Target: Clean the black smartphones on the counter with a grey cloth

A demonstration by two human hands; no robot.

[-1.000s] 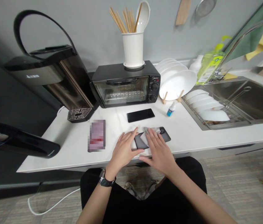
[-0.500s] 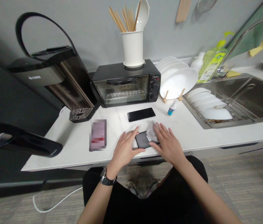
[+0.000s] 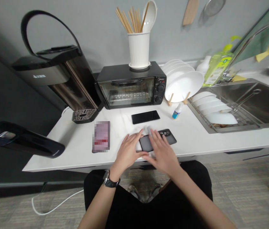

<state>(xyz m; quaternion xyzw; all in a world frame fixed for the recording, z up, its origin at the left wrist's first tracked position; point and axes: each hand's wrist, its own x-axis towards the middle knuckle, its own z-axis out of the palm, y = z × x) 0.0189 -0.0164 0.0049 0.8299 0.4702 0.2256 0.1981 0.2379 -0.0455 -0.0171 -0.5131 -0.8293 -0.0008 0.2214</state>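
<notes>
A dark grey phone [image 3: 172, 137] lies face down near the counter's front edge, its camera lenses showing at the right end. My left hand [image 3: 128, 151] grips its left end between thumb and fingers. Across the middle of its back lies my right hand [image 3: 164, 156], fingers stretched, pressing a thin whitish wipe [image 3: 146, 130] mostly hidden under them. Behind the hands is a second phone [image 3: 145, 117] with a black screen. A small white spray bottle with a blue label [image 3: 177, 111] stands to the right. A flat mauve item [image 3: 101, 136], blurred out, lies left.
At the back of the white counter [image 3: 77, 152] stand a water dispenser [image 3: 74, 86], a toaster oven [image 3: 129, 90] and racked plates [image 3: 184, 84]. On the left is a dark bottle-shaped appliance [image 3: 29, 140]. The sink [image 3: 263, 101] on the right holds bowls [image 3: 213, 108].
My right hand has slid left along the phone with the wipe, uncovering the camera end. My left hand stays on the phone's left end. The view has shifted slightly.
</notes>
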